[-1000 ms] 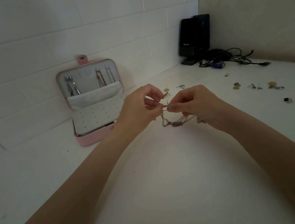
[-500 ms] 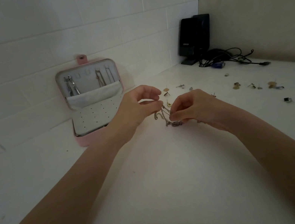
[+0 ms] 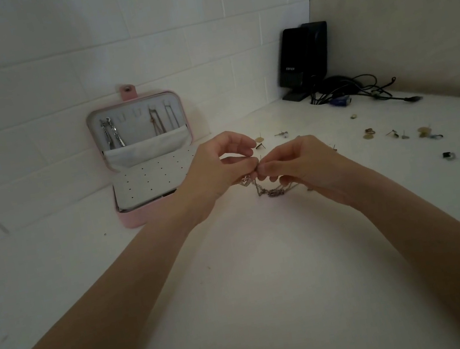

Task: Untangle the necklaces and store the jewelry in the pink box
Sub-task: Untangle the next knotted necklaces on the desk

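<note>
Both hands meet over the middle of the white desk, working at a knot of thin chains. The left hand pinches the tangled necklaces between thumb and fingertips, its other fingers curled loosely above. The right hand pinches the same bundle from the other side, fingertips almost touching those of the left. Below the two pinches the chains sag in a short loop that reaches down to the desk (whether it actually rests on the surface is hard to tell in the dim light).

The pink box stands open to the left of the hands, its lid leaning back against the white tiled wall. Inside the lid a few chains hang from small hooks, above a pale pocket. The lower half shows a white panel dotted with small holes, partly hidden by the left hand.

Just behind the hands lie a few small stud earrings. More small pieces of jewelry are scattered well off to the right, and a dark ring lies apart from them. In the far corner stands a black speaker with a bundle of cables beside it.
</note>
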`<state>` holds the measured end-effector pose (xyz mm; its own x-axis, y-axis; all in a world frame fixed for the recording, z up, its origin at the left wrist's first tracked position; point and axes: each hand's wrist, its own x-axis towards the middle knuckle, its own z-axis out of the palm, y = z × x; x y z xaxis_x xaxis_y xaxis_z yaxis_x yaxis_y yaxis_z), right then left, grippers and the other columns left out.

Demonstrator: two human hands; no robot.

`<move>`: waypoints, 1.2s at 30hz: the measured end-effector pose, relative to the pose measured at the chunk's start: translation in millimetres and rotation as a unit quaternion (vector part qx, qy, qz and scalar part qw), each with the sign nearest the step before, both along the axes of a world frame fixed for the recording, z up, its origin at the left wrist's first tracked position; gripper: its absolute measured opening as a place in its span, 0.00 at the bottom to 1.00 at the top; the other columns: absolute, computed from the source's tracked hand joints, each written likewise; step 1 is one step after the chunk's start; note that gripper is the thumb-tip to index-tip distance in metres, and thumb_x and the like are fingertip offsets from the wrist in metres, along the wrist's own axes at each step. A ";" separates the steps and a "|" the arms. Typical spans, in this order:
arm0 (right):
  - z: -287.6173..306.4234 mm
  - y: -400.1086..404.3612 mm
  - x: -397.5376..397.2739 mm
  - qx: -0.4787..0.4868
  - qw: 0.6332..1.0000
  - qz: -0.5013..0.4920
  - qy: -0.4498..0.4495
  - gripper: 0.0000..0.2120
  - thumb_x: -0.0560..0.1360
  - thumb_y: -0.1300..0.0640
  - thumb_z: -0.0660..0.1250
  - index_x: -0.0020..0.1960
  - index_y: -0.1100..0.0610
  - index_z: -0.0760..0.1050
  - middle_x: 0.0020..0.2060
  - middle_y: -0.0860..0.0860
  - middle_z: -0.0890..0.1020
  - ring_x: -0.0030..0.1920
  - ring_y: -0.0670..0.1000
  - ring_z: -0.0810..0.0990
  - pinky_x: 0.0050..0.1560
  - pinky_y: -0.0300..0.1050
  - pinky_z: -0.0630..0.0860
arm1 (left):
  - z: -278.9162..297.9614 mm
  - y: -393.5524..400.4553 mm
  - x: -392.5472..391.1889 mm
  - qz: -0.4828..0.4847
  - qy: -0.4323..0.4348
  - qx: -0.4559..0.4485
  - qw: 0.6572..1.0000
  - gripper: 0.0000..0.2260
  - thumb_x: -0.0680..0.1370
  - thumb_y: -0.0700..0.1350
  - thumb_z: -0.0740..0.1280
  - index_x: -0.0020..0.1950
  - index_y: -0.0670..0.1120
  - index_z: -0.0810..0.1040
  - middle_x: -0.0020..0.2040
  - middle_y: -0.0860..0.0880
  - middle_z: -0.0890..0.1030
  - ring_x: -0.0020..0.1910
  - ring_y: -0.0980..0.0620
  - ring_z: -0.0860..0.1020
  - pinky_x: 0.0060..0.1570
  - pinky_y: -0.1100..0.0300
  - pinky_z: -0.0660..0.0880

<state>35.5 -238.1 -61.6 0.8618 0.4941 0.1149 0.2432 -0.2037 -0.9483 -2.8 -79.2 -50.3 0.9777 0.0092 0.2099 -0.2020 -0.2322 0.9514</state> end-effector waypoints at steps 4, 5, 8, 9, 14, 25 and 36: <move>1.1 0.4 0.1 0.001 1.000 -0.019 -0.001 0.05 0.73 0.64 0.67 0.39 0.60 0.80 0.31 0.48 0.80 0.32 0.42 0.74 0.36 0.36 0.71 | -0.5 -0.7 -0.1 -0.005 0.009 0.009 1.000 0.09 0.74 0.32 0.67 0.47 0.46 0.77 0.44 0.49 0.78 0.33 0.55 0.78 0.38 0.63 0.77; 1.4 0.5 0.0 0.005 1.000 -0.018 0.007 0.06 0.73 0.64 0.66 0.38 0.61 0.79 0.29 0.48 0.79 0.32 0.43 0.74 0.35 0.37 0.70 | -0.6 -0.7 -0.2 -0.006 0.008 0.022 1.000 0.10 0.73 0.32 0.67 0.47 0.46 0.77 0.44 0.49 0.78 0.32 0.56 0.77 0.37 0.65 0.75; 1.2 1.5 -1.7 0.021 0.998 0.001 0.057 0.08 0.73 0.66 0.63 0.35 0.62 0.76 0.27 0.49 0.76 0.31 0.45 0.72 0.33 0.38 0.68 | -0.8 -2.1 0.0 -0.017 0.004 0.073 0.997 0.10 0.73 0.33 0.68 0.49 0.47 0.77 0.44 0.50 0.78 0.33 0.58 0.77 0.34 0.69 0.72; 0.7 2.0 -2.0 0.029 0.997 0.006 0.069 0.10 0.73 0.66 0.63 0.34 0.62 0.75 0.27 0.50 0.75 0.30 0.45 0.71 0.33 0.39 0.67 | -1.1 -3.6 -0.2 -0.023 0.003 0.094 0.995 0.11 0.73 0.33 0.68 0.48 0.48 0.77 0.44 0.51 0.79 0.34 0.58 0.77 0.35 0.70 0.73; 2.7 0.2 -1.0 0.084 0.993 -0.004 0.076 0.12 0.74 0.67 0.61 0.32 0.63 0.73 0.27 0.51 0.74 0.30 0.46 0.71 0.33 0.39 0.68 | -5.1 -5.1 1.2 -0.010 -0.015 0.173 0.985 0.14 0.71 0.31 0.67 0.41 0.52 0.75 0.38 0.53 0.79 0.34 0.59 0.77 0.37 0.69 0.73; 5.3 -4.1 1.6 0.194 0.973 0.002 0.127 0.09 0.76 0.63 0.62 0.37 0.59 0.74 0.31 0.51 0.79 0.31 0.46 0.73 0.34 0.38 0.71 | -10.5 -3.8 1.3 -0.036 0.069 -0.009 0.997 0.03 0.73 0.34 0.69 0.44 0.41 0.80 0.36 0.49 0.79 0.32 0.60 0.78 0.40 0.70 0.76; 2.4 -5.5 5.4 0.196 0.967 -0.034 0.157 0.02 0.75 0.62 0.66 0.43 0.58 0.76 0.29 0.50 0.76 0.32 0.45 0.75 0.35 0.36 0.73 | -7.5 2.5 3.4 -0.007 0.136 -0.142 0.981 0.04 0.74 0.40 0.69 0.47 0.41 0.81 0.35 0.49 0.80 0.35 0.57 0.78 0.37 0.68 0.76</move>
<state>41.0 -243.5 -59.2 0.9137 0.4063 0.0102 -0.0700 0.1820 -0.9808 0.6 -76.7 -57.9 0.9976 0.0158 -0.0679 0.0671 0.0499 0.9965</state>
